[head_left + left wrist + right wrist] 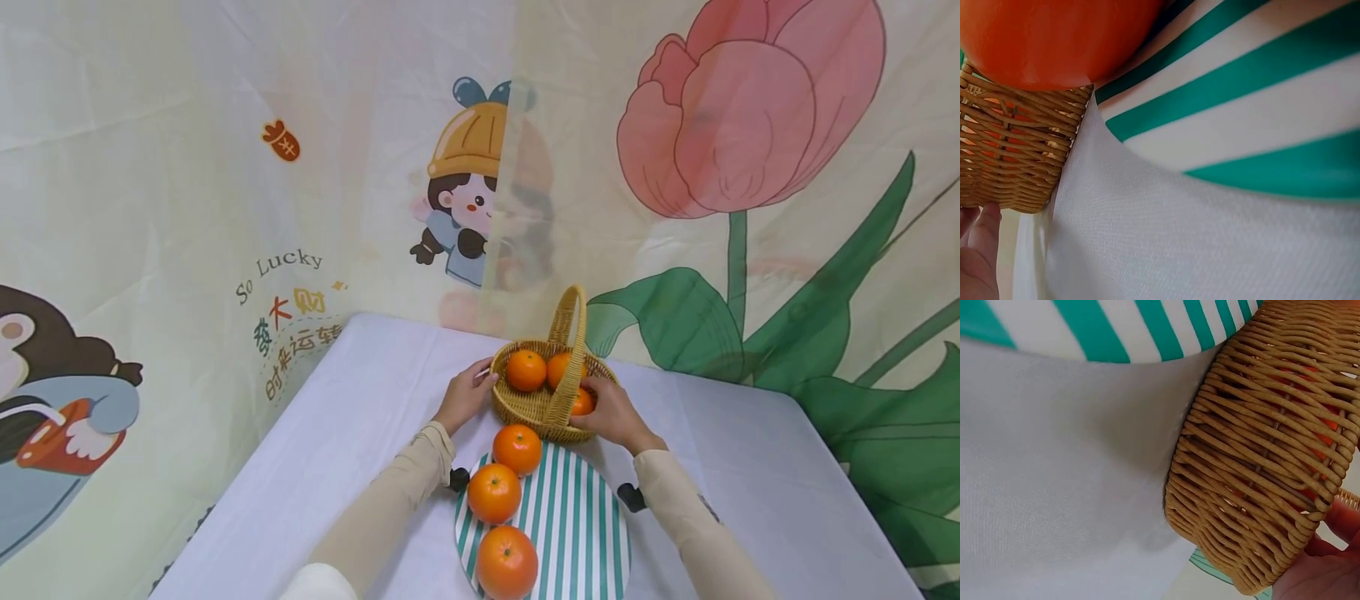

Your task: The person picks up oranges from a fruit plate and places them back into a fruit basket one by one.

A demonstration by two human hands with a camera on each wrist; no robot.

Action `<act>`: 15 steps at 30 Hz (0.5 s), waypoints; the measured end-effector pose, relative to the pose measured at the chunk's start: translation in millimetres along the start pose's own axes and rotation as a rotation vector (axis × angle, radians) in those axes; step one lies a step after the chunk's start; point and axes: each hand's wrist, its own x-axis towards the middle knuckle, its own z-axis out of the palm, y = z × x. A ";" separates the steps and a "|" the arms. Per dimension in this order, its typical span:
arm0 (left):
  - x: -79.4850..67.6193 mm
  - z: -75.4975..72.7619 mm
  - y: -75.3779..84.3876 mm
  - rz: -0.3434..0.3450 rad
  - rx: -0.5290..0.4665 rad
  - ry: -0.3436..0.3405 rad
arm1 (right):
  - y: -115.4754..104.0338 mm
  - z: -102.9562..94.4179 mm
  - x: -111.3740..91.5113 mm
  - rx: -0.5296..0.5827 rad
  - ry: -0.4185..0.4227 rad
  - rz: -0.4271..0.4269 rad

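Observation:
A brown wicker basket [517,407] with a tall arched handle stands on the white-covered table, several oranges [527,370] inside it. My left hand [467,395] holds the basket's left rim; in the left wrist view its fingers [985,234] lie against the woven side. Reaching over the right rim, my right hand [613,414] grips an orange [582,402] inside the basket, partly covered by the fingers and handle. Nearer to me, three oranges [494,493] form a row along the left part of a round green-and-white striped board [577,525].
Dark knobs [632,497] stick out at both sides of the striped board, close to my forearms. The white tablecloth [315,450] spreads around the board and basket. Behind the table hangs a printed curtain [360,167] with cartoon figures and a large tulip.

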 end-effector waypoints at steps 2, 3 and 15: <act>-0.1 0.1 0.8 -0.001 -0.002 -0.001 | 0.5 0.1 -0.2 0.003 0.005 0.004; 0.1 0.1 1.1 0.001 -0.006 -0.001 | 0.3 -0.3 -0.3 0.008 0.006 0.007; -1.2 -1.0 1.9 0.015 -0.007 0.001 | -7.4 -13.9 -23.1 0.023 0.075 -0.037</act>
